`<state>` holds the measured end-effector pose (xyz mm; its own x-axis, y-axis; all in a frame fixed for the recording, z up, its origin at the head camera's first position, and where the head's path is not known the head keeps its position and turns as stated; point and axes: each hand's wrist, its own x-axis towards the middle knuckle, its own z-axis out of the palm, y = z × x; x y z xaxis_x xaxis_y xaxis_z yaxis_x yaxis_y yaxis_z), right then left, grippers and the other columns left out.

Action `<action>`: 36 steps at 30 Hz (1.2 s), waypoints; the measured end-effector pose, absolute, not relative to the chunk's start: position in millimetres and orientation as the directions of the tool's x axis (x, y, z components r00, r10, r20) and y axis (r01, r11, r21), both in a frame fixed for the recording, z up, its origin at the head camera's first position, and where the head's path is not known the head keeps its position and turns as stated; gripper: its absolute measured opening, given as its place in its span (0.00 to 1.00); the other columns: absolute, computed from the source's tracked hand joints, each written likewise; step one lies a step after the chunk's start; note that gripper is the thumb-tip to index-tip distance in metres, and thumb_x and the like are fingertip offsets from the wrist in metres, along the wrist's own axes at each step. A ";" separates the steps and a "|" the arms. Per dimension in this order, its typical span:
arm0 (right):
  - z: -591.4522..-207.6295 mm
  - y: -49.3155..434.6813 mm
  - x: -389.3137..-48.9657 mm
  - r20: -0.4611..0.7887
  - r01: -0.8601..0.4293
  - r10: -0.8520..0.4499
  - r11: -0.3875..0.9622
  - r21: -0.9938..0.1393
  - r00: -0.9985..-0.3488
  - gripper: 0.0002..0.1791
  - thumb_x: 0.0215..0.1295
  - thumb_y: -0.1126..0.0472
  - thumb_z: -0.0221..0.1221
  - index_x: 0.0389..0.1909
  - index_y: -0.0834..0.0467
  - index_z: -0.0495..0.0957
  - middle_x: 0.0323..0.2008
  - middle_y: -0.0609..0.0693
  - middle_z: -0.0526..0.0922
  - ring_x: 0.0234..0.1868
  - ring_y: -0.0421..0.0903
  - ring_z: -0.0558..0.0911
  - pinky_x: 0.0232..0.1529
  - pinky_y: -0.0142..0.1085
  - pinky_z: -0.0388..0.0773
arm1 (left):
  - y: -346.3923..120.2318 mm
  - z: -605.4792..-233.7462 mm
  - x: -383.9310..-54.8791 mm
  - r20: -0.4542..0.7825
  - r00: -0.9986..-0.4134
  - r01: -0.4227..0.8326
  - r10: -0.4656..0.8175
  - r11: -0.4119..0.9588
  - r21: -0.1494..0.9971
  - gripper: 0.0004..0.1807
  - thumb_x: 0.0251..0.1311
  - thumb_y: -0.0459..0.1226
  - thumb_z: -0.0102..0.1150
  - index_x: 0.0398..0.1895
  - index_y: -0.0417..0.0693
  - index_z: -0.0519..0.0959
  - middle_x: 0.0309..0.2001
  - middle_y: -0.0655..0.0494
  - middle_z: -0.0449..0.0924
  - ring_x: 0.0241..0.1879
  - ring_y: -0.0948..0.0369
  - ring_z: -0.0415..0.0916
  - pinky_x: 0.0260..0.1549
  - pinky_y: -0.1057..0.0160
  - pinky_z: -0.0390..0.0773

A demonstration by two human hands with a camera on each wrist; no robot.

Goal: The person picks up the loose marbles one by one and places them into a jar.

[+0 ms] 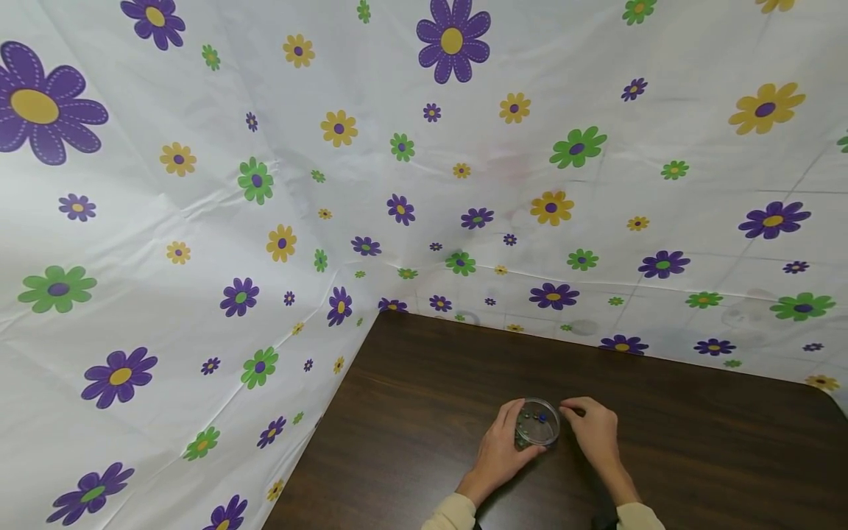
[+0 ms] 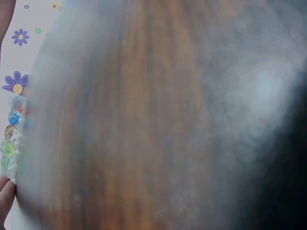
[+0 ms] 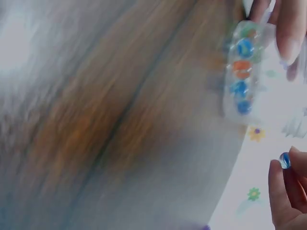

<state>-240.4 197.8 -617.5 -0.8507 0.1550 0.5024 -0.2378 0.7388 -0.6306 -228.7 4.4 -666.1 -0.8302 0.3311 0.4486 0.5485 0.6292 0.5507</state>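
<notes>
My left hand [image 1: 500, 447] holds a clear round container [image 1: 555, 434] at its left side, with fingers at the far rim and thumb at the near side. Several glass marbles [image 2: 8, 148] lie in it; blue, green, orange and brown ones show through the wall in the wrist views. To the right of the container is my right hand [image 1: 595, 434], apart from it. Between thumb and fingertip it pinches a blue-and-clear marble [image 3: 285, 160], plain in the right wrist view. In the head view that marble is too small to make out.
A dark brown wooden table [image 1: 702, 442] lies under both hands. White sheets with purple, green and yellow flowers [image 1: 553, 296] hang along its back and left edges. Light sleeves [image 1: 452, 512] cover the forearms.
</notes>
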 end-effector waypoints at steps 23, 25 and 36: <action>-609.5 174.5 -229.5 0.570 -0.335 0.122 0.703 -0.627 -0.812 0.11 0.48 0.77 0.76 0.29 0.61 0.89 0.31 0.49 0.88 0.35 0.53 0.88 0.40 0.13 0.66 | 3.1 -668.2 -230.3 0.449 -0.830 0.550 0.331 0.620 0.560 0.47 0.59 0.53 0.75 0.77 0.50 0.62 0.71 0.57 0.66 0.60 0.59 0.77 0.51 0.60 0.81; -610.1 174.3 -229.6 0.567 -0.330 0.124 0.704 -0.628 -0.814 0.11 0.48 0.77 0.76 0.29 0.61 0.89 0.31 0.49 0.89 0.35 0.53 0.88 0.41 0.13 0.66 | 3.2 -668.3 -230.3 0.451 -0.829 0.551 0.331 0.619 0.559 0.47 0.59 0.53 0.75 0.77 0.50 0.62 0.71 0.57 0.66 0.60 0.59 0.77 0.51 0.61 0.81; -612.0 171.5 -227.1 0.602 -0.393 0.042 0.721 -0.571 -0.797 0.11 0.45 0.78 0.76 0.30 0.64 0.88 0.31 0.52 0.88 0.34 0.53 0.88 0.33 0.41 0.84 | 2.9 -668.1 -228.3 0.435 -0.832 0.550 0.345 0.622 0.558 0.47 0.62 0.54 0.72 0.78 0.50 0.61 0.72 0.57 0.65 0.61 0.59 0.76 0.51 0.60 0.81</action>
